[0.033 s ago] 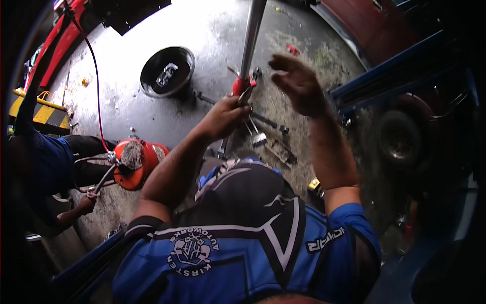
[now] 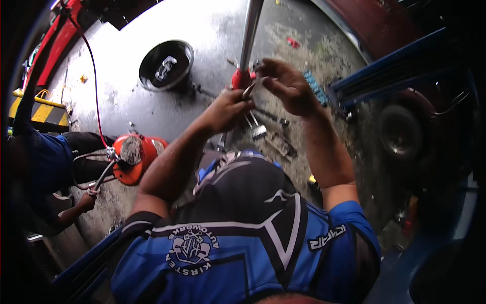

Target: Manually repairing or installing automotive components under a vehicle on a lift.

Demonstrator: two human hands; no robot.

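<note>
My left hand (image 2: 229, 110) is closed just below the red collar (image 2: 241, 79) of an upright steel pole (image 2: 251, 35). A thin, pointed piece (image 2: 248, 91) juts from its fingertips; its kind cannot be made out. To the right of the collar, my right hand (image 2: 287, 87) hangs with fingers bent and thumb apart, holding nothing that I can see. Beneath the hands, a long dark bar (image 2: 271, 117) and a pale metal block (image 2: 258, 132) lie on the stained floor.
A black basin (image 2: 147, 76) with a metal part (image 2: 165, 68) stands far left. Nearer is an orange tank (image 2: 132, 161) with hoses; a co-worker's hand (image 2: 87, 201) grips one. A blue beam (image 2: 390, 68) and a wheel (image 2: 400, 131) are at right. A teal row of pieces (image 2: 316, 87) lies beside my right hand.
My right hand has moved left and slightly down, closer to the pole and my left hand. The teal row of pieces now shows beside it. The view has shifted slightly.
</note>
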